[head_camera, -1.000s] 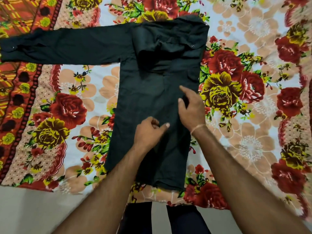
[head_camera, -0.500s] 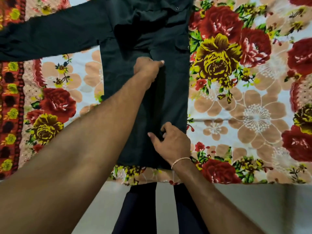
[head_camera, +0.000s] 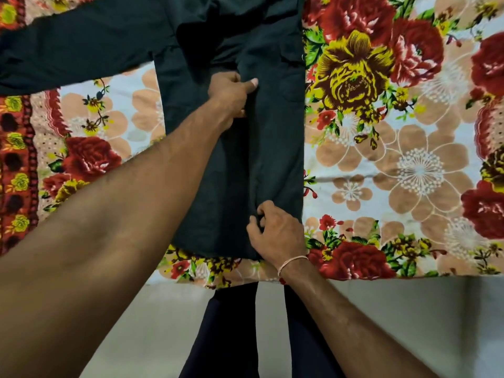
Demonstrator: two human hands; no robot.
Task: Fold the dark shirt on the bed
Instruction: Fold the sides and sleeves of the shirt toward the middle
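Since a second ago, the left hand (head_camera: 231, 95) is moved from mid-frame up to the upper centre of the dark shirt (head_camera: 191, 165), where the folded edge is pinched. The right hand (head_camera: 275, 233) is brought down from beside it to the lower centre, near the hem, fingers curled on the same edge. The shirt is now seen closer, its collar cut off at the top.
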